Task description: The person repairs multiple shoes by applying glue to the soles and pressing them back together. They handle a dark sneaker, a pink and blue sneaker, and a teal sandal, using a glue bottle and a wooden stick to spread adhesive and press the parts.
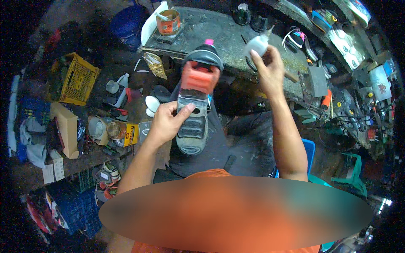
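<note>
My left hand [165, 126] is closed around the side of a shoe [192, 133], its thumb pressed on the grooved grey sole. The sole faces up; its middle part is red and slightly blurred, and the far end is dark with a pink bit at the tip. Over the workbench [211, 31], to the right of the shoe, my right hand [271, 69] grips a small white squeeze bottle [256, 45]. The bottle's thin pointed nozzle tilts up and to the right. A gap separates bottle and shoe.
An orange can [168, 26] stands on the bench's far left. Shoes [346, 48] line a rack at right, near an orange-handled tool [326, 100]. A yellow crate [80, 80], a cardboard box [65, 130] and a jar [116, 130] crowd the left side.
</note>
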Demonstrator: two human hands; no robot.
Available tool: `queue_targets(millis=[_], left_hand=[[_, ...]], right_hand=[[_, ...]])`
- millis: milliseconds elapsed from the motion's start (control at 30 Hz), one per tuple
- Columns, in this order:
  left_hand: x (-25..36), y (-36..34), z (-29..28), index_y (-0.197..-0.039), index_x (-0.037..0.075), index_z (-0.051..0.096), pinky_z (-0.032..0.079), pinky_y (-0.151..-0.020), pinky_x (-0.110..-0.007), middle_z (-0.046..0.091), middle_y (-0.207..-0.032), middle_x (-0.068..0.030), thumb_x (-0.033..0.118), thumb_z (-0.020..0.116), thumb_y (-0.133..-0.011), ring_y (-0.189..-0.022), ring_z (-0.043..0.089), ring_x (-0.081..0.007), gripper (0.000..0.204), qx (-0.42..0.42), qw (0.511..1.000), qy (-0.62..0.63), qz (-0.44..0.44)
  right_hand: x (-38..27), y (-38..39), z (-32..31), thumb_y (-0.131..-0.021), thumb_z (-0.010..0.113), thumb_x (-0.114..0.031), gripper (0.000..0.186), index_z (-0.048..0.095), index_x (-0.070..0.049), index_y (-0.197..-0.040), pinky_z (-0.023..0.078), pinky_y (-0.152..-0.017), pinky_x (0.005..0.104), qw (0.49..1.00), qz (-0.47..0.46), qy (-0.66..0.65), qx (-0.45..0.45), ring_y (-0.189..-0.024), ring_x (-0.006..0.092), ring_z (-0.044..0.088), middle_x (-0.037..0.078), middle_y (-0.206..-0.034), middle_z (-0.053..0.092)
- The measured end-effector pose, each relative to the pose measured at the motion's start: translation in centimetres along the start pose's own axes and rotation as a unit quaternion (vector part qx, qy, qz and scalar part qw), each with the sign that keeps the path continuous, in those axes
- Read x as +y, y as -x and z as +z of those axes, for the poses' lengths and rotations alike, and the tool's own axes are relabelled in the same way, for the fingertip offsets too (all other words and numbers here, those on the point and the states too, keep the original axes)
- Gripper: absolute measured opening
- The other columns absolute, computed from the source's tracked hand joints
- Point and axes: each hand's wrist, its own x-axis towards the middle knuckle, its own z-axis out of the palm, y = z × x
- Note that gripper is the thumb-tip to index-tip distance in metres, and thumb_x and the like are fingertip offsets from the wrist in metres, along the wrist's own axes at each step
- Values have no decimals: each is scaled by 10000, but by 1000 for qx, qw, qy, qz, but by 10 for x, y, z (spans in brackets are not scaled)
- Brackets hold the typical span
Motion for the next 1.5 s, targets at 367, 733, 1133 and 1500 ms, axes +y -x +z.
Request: queue_targets(millis=[367,733,1133,1500], left_hand=[[-10,-44,37,-1079,35,701,528,-721,-258,705,-937,0,257,638,-1042,-795,632,-57,234,-6,964,253,-83],[-5,-35,51,-1079,8,697,522,-711,-247,707,-926,8,218,622,-1054,-808,624,-42,225,8,971,232,-52],[-7,-34,53,-1075,-1,703,515,-715,-255,704,-919,0,260,615,-1057,-805,607,-46,277,2,979,203,-34],[-16,-31,50,-1096,14,697,508,-750,-252,697,-963,18,232,610,-1059,-844,596,-38,237,6,979,200,-24]], right_hand=[[-49,93,-76,-851,803,-160,364,685,-15,-1163,543,-874,399,968,-43,87,-233,-969,314,685,151,-1066,696],[-50,69,-50,-840,783,-148,380,695,-68,-1202,541,-854,427,918,-150,205,-304,-977,335,645,125,-1054,659],[-57,61,-51,-829,763,-149,373,690,-74,-1187,523,-866,436,904,-181,223,-316,-972,326,603,123,-1032,609],[-53,59,-55,-808,772,-92,423,690,-94,-1223,521,-907,442,903,-157,234,-325,-1021,342,623,129,-1093,632]])
